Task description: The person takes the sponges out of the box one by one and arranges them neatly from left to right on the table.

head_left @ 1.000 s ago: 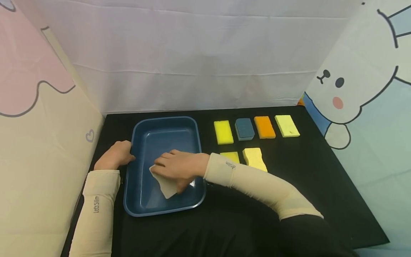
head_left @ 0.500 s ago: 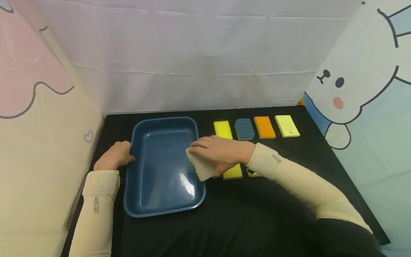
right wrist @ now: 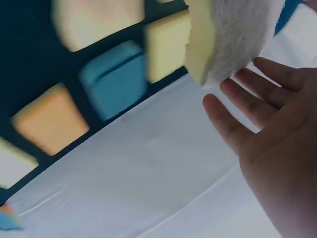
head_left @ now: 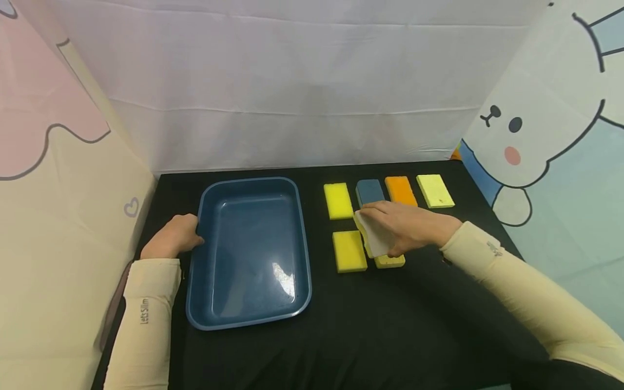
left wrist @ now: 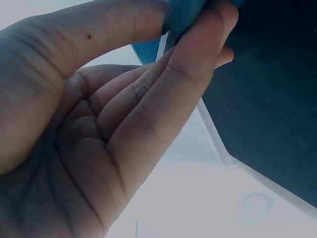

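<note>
In the head view my left hand holds the left rim of a blue plastic tray. The left wrist view shows the thumb and fingers pinching the blue edge. Over the rows of sponges, my right hand grips a yellow sponge with a whitish scouring face. That scrub face points toward the palm in the right wrist view. Below the held sponge lies a pale yellow sponge, partly hidden by it. A yellow sponge lies just left of it.
Along the back of the black tabletop sit a yellow sponge, a blue one, an orange one and a light yellow one. A white cloth wall rises behind the table, with printed cloth at both sides.
My right hand has lifted the sponge out of the tray and carried it right, over the front row of sponges. The left hand stays at the tray's rim.
</note>
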`<action>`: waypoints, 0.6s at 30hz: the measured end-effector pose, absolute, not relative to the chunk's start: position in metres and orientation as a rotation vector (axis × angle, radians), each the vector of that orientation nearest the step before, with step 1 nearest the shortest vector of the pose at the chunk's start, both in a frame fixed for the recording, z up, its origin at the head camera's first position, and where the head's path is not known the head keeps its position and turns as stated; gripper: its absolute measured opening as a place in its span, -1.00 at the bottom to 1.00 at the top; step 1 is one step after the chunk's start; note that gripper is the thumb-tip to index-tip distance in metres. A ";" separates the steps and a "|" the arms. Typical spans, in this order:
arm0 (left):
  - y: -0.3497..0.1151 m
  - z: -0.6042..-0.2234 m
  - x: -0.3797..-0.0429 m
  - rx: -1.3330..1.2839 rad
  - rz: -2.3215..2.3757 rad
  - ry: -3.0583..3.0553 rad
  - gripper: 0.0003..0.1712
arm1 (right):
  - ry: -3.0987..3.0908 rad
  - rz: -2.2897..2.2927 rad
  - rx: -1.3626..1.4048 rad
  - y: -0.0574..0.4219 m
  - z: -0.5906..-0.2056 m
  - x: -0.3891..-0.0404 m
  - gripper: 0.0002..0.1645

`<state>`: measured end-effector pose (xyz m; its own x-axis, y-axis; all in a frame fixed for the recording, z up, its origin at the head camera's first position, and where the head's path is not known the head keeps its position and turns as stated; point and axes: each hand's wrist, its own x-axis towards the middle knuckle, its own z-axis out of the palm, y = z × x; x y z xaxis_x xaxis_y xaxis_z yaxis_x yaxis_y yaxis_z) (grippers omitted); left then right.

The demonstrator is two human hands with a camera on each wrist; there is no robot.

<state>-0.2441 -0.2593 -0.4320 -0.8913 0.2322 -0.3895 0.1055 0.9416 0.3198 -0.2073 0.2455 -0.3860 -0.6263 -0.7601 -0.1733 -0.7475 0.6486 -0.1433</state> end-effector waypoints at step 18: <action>-0.257 -0.432 -0.243 0.245 0.432 2.665 -0.63 | 2.683 -0.145 -0.850 0.342 -0.425 -0.200 0.30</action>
